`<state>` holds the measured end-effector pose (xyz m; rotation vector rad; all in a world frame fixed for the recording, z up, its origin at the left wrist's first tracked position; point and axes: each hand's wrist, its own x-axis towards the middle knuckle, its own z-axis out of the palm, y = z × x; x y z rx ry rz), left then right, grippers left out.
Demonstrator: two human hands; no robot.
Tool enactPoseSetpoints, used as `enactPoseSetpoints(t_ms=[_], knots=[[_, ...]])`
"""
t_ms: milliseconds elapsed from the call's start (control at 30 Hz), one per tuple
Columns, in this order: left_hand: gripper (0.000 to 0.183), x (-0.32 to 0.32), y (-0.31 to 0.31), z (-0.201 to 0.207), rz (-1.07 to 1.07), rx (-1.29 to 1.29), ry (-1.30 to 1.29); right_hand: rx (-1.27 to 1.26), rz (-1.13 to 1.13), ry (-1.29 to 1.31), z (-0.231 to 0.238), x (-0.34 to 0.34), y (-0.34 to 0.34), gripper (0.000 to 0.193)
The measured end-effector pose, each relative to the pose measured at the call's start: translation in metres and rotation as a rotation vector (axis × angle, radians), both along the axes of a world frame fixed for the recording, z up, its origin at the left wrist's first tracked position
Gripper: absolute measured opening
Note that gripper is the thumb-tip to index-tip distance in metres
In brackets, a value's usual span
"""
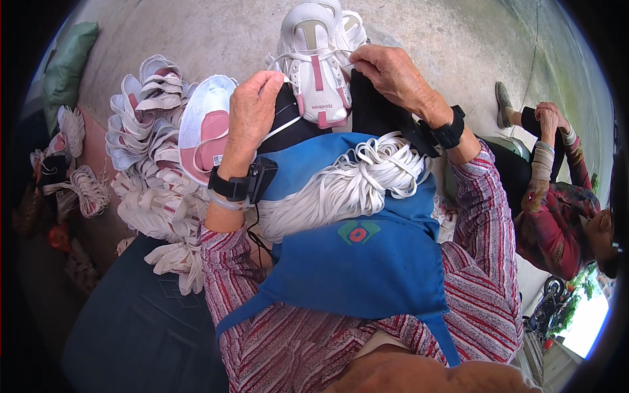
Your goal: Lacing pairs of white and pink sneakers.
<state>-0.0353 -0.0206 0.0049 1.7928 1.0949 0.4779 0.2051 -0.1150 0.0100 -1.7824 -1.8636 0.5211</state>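
Observation:
In front of me, over my knees, lies a white and pink sneaker upper with its tongue toward me. A white shoelace crosses the upper from side to side. My left hand, at its left edge, is closed with thumb and forefinger pinching the lace. On the far right side, my right hand pinches the lace's other stretch. One strand slants from the upper down to my left wrist. A thick bundle of white laces rests on my lap over a blue apron.
Left of me are a white and pink shoe piece and a heap of stacked uppers. More uppers and laces lie farther left, below a green sack. Another person sits at the right, hands together.

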Motion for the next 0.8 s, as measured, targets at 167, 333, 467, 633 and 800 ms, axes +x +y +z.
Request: enactPoseSetpoints(t_ms=[167,333,467,633,800], knots=[[0.027,0.007,0.002,0.007,0.053,-0.135,-0.009,0.066,0.013,-0.025,-0.002,-0.006,0.007,0.015],[0.027,0.006,0.007,0.000,0.079,-0.139,-0.010,0.028,-0.034,-0.070,0.001,-0.010,0.024,0.017],[0.025,0.013,0.009,-0.005,0.133,-0.292,-0.141,0.051,-0.055,-0.027,0.003,-0.011,0.026,0.018],[0.021,0.008,0.010,-0.005,0.024,-0.273,-0.287,-0.006,-0.016,-0.011,0.003,-0.011,0.023,0.017],[0.020,0.014,0.012,0.000,0.030,-0.125,-0.178,-0.005,-0.019,-0.080,0.008,-0.013,0.026,0.017]])
